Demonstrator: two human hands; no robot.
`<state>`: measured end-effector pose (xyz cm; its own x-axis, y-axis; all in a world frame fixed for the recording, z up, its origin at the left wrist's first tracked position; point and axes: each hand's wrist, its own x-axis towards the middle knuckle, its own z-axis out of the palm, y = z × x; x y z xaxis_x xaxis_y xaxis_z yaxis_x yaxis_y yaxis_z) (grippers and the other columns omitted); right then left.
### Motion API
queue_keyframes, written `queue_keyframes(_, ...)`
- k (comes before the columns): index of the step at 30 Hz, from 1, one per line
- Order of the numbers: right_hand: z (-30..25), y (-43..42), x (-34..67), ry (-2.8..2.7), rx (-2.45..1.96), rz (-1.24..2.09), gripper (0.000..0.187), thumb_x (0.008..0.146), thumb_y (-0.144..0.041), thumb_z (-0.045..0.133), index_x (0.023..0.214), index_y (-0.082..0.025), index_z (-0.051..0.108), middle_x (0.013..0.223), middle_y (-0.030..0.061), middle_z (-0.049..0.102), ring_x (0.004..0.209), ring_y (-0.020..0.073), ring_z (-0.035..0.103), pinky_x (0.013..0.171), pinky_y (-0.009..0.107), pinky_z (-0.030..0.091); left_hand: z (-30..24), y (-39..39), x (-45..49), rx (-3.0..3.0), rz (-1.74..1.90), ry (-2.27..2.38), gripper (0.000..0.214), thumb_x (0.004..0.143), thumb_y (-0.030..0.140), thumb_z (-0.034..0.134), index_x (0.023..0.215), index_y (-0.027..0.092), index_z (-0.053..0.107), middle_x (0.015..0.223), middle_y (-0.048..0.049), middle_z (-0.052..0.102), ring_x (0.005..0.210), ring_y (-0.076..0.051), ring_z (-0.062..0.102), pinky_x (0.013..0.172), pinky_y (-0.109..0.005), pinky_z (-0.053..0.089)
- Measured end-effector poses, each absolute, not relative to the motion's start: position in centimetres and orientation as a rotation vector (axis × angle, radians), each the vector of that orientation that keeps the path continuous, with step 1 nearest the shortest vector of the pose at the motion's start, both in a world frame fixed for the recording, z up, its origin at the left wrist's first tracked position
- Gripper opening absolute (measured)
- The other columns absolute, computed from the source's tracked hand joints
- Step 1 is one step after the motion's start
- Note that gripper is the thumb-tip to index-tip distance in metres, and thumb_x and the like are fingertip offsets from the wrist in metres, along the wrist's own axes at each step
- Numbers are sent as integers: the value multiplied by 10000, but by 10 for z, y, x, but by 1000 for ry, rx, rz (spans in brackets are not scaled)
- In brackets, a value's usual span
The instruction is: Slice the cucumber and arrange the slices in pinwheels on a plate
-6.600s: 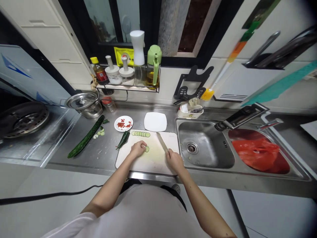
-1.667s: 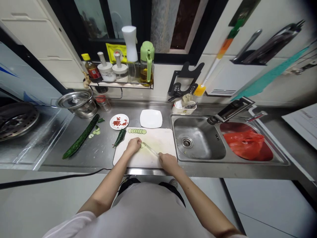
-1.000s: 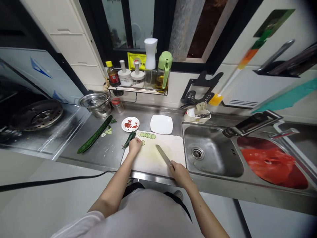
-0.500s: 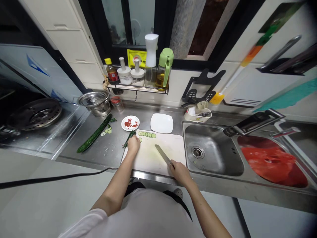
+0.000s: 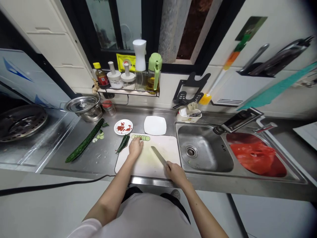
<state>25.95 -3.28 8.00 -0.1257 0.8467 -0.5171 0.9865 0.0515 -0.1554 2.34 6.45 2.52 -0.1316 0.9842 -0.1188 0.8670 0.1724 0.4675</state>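
Knife (image 5: 159,156), partly hidden, gripped by right hand (image 5: 176,174); slices (image 5: 146,138) partly covered by left hand (image 5: 135,148), hold unclear.

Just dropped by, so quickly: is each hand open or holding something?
Left hand: at the cucumber slices; whether it grips one can't be told.
Right hand: closed, holding the kitchen knife.

Left grip (image 5: 136,147) palm down, loosely extended; right grip (image 5: 174,172) tightly curled.
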Motion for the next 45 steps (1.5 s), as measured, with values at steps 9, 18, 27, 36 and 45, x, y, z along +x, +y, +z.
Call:
queue_keyframes(9,76,-36,262,2040,1874,-697,301,971,-291,337,1083,-207,604,1020,94,703,955,210,652,699,262,362,22,88,53,1862,263,2018,385,935,299,445,1294,268,581,1174,-120,540,1112,-255,522,902,-346,427)
queue_keyframes(18,80,-40,266,1999,1893,-725,292,969,-285,351,1085,-206,608,1030,97,701,953,211,648,697,264,363,23,90,56,1855,313,2010,312,897,211,488,1188,231,598,1194,-113,564,1105,-244,532,883,-332,427)
queue_keyframes(27,78,-43,269,2005,1906,-708,297,980,-298,340,1089,-206,600,1032,95,704,963,211,651,699,265,368,31,79,49,1562,455,1989,154,865,217,535,974,221,643,939,-34,706,882,-182,626,758,-271,432)
queue_keyframes(36,90,-47,256,2028,1857,-689,303,993,-286,326,1105,-177,586,1042,130,703,988,236,653,747,292,391,18,38,38,1525,462,1858,106,821,220,599,898,199,668,795,-9,700,768,-144,628,708,-236,431)
queue_keyframes(45,94,-51,239,2069,1742,-685,316,986,-226,298,1111,-157,580,995,148,695,968,246,656,775,318,413,12,28,32,1705,434,1939,193,864,202,521,942,205,698,980,-60,701,959,-201,619,848,-296,450)
